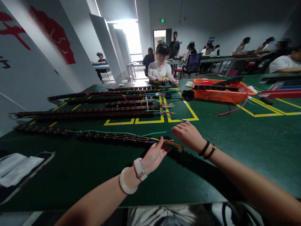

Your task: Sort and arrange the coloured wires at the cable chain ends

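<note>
A long dark cable chain (110, 137) lies across the green table in front of me, and coloured wires come out of its right end. My left hand (155, 156) is around the yellow, red and blue wires (175, 144), thumb on top and fingers beneath. Ring terminals (180, 149) show at their tips. Closed in a fist above and to the right, my right hand (188, 135) grips the green wire (157, 133). That wire runs loose above the chain, and its end is hidden inside the hand.
More cable chains (94, 112) with wire ends lie farther back, beside yellow tape outlines (150, 121). An orange basket (216, 95) holds dark chain pieces. Across the table sits a co-worker (160, 67) with a yellow tool (165, 80). A tray with white material (21, 169) stands at left.
</note>
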Available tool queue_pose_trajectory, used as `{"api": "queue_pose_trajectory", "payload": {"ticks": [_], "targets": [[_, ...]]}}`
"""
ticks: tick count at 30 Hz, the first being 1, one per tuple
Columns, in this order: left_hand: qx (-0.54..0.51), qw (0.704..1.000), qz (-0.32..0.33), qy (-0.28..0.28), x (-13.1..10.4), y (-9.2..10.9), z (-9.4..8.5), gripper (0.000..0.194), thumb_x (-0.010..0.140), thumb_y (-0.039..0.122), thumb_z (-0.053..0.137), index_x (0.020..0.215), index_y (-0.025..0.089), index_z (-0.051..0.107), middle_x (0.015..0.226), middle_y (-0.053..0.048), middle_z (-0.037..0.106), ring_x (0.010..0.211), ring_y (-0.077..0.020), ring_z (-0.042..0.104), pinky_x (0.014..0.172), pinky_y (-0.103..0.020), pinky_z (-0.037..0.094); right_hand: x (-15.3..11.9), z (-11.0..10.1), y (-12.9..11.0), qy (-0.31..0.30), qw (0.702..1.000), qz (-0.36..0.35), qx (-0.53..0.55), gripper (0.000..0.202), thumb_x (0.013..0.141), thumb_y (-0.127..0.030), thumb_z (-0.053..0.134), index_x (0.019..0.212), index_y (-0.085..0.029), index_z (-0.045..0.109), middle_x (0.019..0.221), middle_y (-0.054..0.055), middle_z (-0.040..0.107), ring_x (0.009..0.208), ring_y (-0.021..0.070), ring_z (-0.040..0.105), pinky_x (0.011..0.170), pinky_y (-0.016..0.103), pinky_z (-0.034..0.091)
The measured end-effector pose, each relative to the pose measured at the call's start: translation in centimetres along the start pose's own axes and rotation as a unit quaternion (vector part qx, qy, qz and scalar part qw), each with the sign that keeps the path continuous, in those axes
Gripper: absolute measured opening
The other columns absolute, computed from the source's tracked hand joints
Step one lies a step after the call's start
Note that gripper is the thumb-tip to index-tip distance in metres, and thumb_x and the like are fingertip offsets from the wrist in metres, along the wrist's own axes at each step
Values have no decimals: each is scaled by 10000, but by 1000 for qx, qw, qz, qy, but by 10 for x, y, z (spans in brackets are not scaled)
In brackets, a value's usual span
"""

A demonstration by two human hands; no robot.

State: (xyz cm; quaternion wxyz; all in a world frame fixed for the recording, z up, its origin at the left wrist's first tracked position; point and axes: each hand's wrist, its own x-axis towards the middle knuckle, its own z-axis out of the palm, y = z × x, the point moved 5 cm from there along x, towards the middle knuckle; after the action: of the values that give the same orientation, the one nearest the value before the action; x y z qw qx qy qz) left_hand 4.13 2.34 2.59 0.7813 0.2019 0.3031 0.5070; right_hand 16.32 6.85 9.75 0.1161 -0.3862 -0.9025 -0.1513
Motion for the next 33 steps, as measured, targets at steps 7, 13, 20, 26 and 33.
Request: {"api": "queue_pose_trajectory", "payload": {"ticks": [7, 13, 20, 26, 33], "targets": [[15, 999, -42, -15, 4, 5, -4, 151, 877, 209, 530, 926, 78, 585, 1131, -180, 614, 1106, -237, 569, 1043, -412, 370, 24, 47, 30, 8, 995, 54, 79, 167, 891, -220, 497, 909, -189, 660, 881, 56, 686, 847, 175, 552, 769, 289, 316], [20, 998, -43, -28, 6, 5, -9, 187, 878, 206, 530, 965, 55, 597, 1129, -194, 610, 1124, -245, 557, 1059, -409, 353, 16, 62, 33, 23, 983, 55, 174, 182, 866, -239, 541, 999, -201, 659, 972, 52, 680, 910, 181, 563, 846, 314, 373], [26, 998, -40, -37, 5, 4, -9, 228, 901, 251, 490, 957, 57, 595, 1072, -176, 636, 1086, -232, 581, 1038, -400, 381, -4, 19, 20, 3, 977, -1, 213, 323, 894, -426, 473, 812, -160, 636, 753, 50, 640, 722, 146, 552, 704, 266, 374], [50, 997, -50, -43, 4, 6, -5, 250, 909, 250, 472, 1019, 65, 598, 1085, -173, 633, 1086, -227, 580, 1028, -393, 383, -11, 17, -13, -75, 988, -90, 96, 341, 909, -380, 454, 723, -162, 639, 700, 50, 639, 670, 142, 540, 701, 280, 312], [67, 996, -33, -48, 4, 6, -9, 264, 886, 310, 515, 948, 68, 599, 1034, -185, 650, 1023, -243, 613, 1017, -437, 384, -8, 29, 9, -114, 973, 35, 199, 364, 895, -426, 473, 692, -161, 617, 690, 36, 623, 603, 109, 509, 556, 227, 290]]}}
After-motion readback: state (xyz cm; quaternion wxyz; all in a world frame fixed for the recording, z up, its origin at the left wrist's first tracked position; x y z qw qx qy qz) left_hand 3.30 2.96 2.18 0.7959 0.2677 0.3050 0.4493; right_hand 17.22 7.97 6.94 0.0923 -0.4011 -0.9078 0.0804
